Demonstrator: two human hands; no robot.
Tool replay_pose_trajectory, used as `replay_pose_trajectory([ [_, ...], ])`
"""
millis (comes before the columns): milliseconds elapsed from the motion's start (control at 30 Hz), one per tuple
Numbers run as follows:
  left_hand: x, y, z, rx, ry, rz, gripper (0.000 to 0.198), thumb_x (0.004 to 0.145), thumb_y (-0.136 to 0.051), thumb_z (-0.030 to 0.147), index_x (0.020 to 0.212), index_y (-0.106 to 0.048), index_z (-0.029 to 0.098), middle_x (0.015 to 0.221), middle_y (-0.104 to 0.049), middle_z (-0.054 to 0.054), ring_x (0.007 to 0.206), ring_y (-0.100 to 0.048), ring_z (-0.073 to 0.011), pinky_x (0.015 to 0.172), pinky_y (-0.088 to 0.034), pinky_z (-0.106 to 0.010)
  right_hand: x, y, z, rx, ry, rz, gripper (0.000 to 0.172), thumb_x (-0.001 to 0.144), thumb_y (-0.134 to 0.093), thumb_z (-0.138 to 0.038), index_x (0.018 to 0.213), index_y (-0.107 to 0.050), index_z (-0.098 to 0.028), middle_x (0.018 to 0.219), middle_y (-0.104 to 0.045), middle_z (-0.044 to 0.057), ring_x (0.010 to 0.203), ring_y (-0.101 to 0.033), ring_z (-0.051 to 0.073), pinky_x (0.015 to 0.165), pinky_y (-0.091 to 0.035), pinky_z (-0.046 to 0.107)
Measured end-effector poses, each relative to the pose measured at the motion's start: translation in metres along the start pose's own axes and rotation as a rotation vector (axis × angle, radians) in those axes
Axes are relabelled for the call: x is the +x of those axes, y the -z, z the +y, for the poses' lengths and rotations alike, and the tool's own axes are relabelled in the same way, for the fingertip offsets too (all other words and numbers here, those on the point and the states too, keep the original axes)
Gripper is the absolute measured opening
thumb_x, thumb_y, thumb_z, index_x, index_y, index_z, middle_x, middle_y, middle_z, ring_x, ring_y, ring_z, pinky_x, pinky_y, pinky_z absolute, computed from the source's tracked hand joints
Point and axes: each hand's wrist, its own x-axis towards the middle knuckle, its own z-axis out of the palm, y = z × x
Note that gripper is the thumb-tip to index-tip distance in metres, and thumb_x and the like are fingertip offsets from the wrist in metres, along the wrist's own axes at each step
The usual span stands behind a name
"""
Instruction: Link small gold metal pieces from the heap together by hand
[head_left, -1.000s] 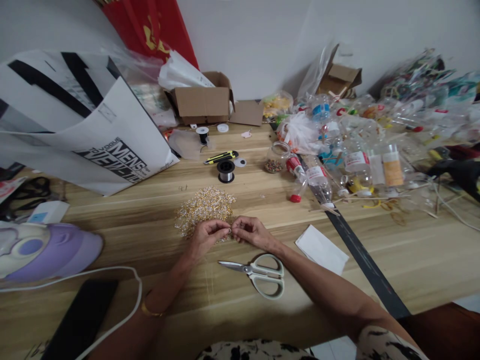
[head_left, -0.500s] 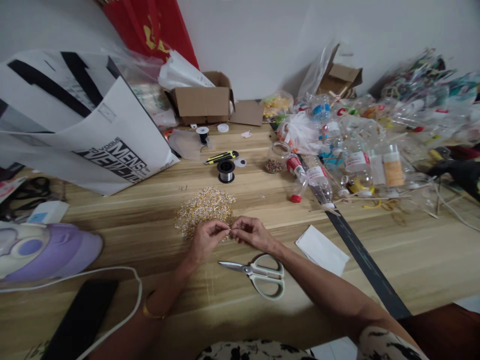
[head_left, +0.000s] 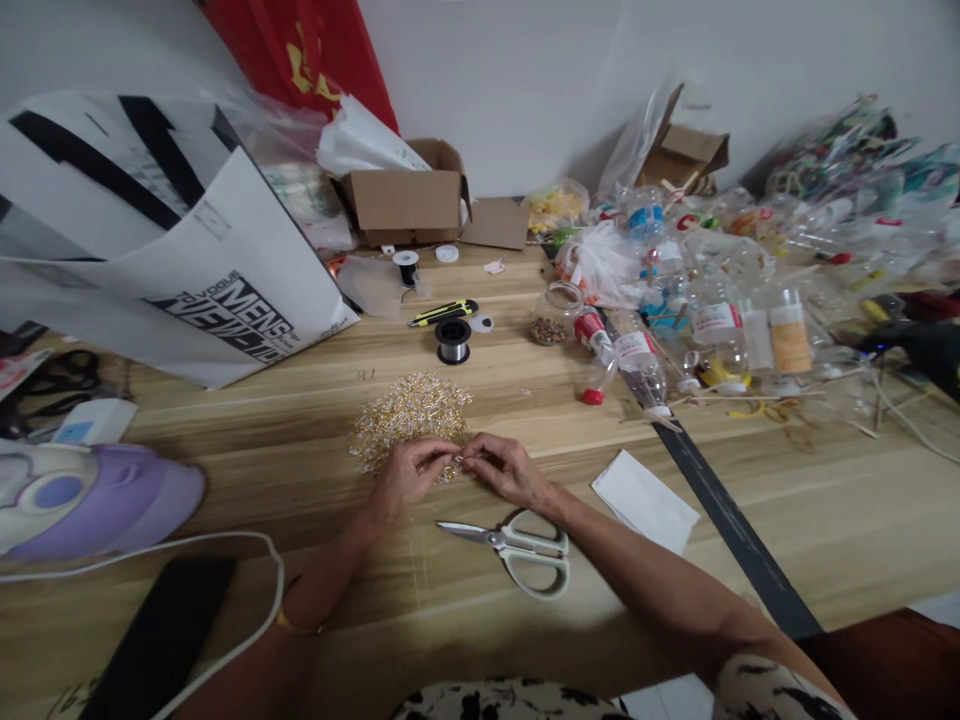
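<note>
Since the earlier frames little has moved: both hands stay pinched together at the near edge of the bead pile (head_left: 411, 418), and only the view has tipped up a touch.

The wooden table (head_left: 787, 520) fills the scene. At far left a big white bag (head_left: 172, 250) lies on its side, printed in black with "VOGUE" in small letters above "MENS" in large ones; the line beneath is cut off and not readable. Behind it leans a red sheet (head_left: 315, 50) with a yellow mark. Right of the bag sits an open cardboard box (head_left: 405, 200). The far right is heaped with clear plastic bottles (head_left: 712, 310); their labels are too small to read. A lilac and white device (head_left: 82, 495) sits at near left, with a white cable (head_left: 225, 545) curling past a black phone (head_left: 161, 640).

The gold and clear bead pile lies mid-table, just beyond the hands. The left hand (head_left: 405, 475) and right hand (head_left: 506, 468) meet fingertip to fingertip, each closed narrowly on a tiny piece at the pile's edge; what that piece is cannot be made out.

White-handled scissors (head_left: 517, 545) lie just near of the hands, blades pointing left. A white paper (head_left: 643, 498) lies to the right. Beyond the pile stand a black spool (head_left: 453, 340) and a yellow and black cutter (head_left: 442, 313).
</note>
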Motion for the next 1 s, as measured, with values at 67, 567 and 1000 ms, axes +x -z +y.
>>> replay_pose_trajectory([
  [67,0.001,0.002,0.0,0.056,-0.045,-0.018,0.016,0.076,-0.055,0.015,0.08,-0.07,0.016,0.082,-0.071,-0.007,0.076,-0.064,-0.0176,0.072,-0.05,-0.028,0.0,0.001,-0.002,-0.035,0.043,-0.015,0.02,0.088,-0.05,-0.032,0.086,-0.059,-0.015,0.073,-0.058,0.003,0.064,-0.052,0.012,0.06,-0.041,0.022],
  [567,0.0,0.009,-0.001,0.156,-0.144,-0.116,0.013,0.079,-0.055,0.018,0.077,-0.069,0.018,0.075,-0.068,-0.005,0.069,-0.06,-0.0151,0.067,-0.045,-0.025,0.001,0.001,-0.005,-0.107,0.098,-0.071,0.019,0.089,-0.048,-0.03,0.085,-0.059,-0.014,0.077,-0.058,0.004,0.069,-0.053,0.013,0.065,-0.042,0.023],
  [1000,0.0,0.012,0.006,0.18,-0.125,-0.169,0.014,0.081,-0.054,0.021,0.072,-0.064,0.017,0.073,-0.063,-0.004,0.072,-0.057,-0.0154,0.07,-0.041,-0.025,0.001,0.001,-0.005,-0.083,0.098,-0.128,0.019,0.088,-0.049,-0.029,0.085,-0.06,-0.014,0.077,-0.059,0.004,0.069,-0.053,0.013,0.065,-0.042,0.022],
])
